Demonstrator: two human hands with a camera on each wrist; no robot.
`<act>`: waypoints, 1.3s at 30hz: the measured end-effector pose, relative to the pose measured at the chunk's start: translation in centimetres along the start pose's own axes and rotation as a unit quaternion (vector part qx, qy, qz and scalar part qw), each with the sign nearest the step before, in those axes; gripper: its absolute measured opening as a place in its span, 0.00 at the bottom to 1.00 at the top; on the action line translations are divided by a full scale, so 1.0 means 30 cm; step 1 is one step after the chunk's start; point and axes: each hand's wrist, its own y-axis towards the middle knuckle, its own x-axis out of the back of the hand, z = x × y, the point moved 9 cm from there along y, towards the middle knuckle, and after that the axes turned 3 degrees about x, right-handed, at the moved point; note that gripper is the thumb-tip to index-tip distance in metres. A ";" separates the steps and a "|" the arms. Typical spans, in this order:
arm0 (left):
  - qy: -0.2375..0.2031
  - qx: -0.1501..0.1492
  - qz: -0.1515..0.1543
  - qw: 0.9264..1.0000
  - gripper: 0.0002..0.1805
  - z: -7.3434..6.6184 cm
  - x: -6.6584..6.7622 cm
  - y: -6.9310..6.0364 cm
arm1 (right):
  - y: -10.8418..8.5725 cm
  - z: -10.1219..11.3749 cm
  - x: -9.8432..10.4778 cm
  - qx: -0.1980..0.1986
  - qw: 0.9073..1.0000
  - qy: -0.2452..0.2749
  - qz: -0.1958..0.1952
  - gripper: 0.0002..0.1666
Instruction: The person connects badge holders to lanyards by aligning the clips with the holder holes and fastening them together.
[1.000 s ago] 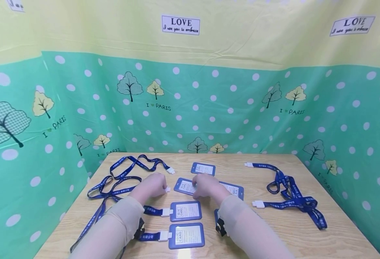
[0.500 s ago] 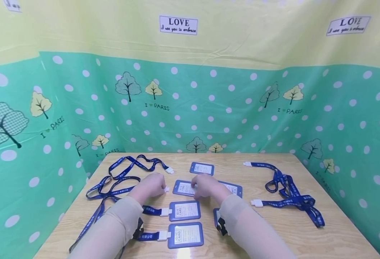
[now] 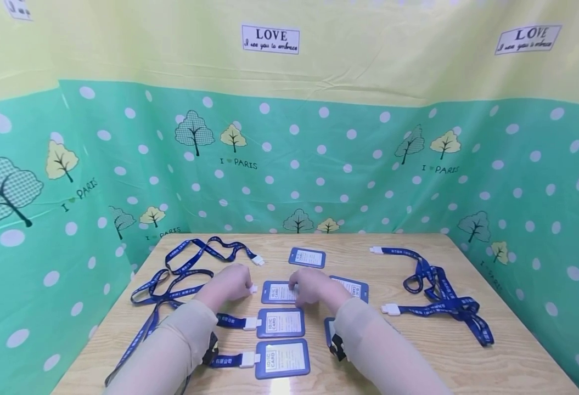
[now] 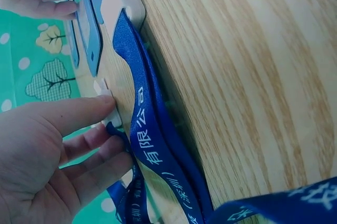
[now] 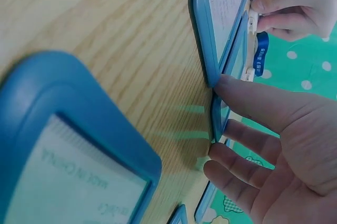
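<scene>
In the head view my left hand (image 3: 230, 282) is left of the middle, pinching the white clip (image 3: 253, 289) of a blue lanyard; the left wrist view has the thumb (image 4: 105, 109) on that clip. Facing it, my right hand (image 3: 316, 288) grips the right end of a blue-framed card holder (image 3: 277, 292), which lies on the table with that end partly hidden. A small gap separates clip and holder. Nearer to me, two card holders, an upper one (image 3: 280, 322) and a lower one (image 3: 282, 359), have lanyard clips at their left ends.
Another card holder (image 3: 307, 257) lies at the back, one (image 3: 350, 288) beyond my right wrist, and one (image 3: 330, 331) partly under it. A loose lanyard (image 3: 210, 249) lies back left. Tangled lanyards (image 3: 442, 296) spread on the right of the wooden table (image 3: 506, 362). A patterned curtain (image 3: 319, 164) surrounds it.
The card holder in my right hand has turned from a slant to nearly level and slid slightly toward me. My left hand keeps its pinch on the clip. The view shifted slightly.
</scene>
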 end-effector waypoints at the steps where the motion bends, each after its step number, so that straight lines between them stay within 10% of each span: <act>1: -0.001 0.000 0.000 1.000 0.04 0.000 0.000 0.000 | -0.001 0.001 0.000 0.000 1.000 0.000 0.000 0.24; 39: 0.035 -0.021 -0.006 0.999 0.06 0.000 -0.005 -0.004 | 0.009 -0.007 0.008 -0.027 0.999 -0.014 0.007 0.18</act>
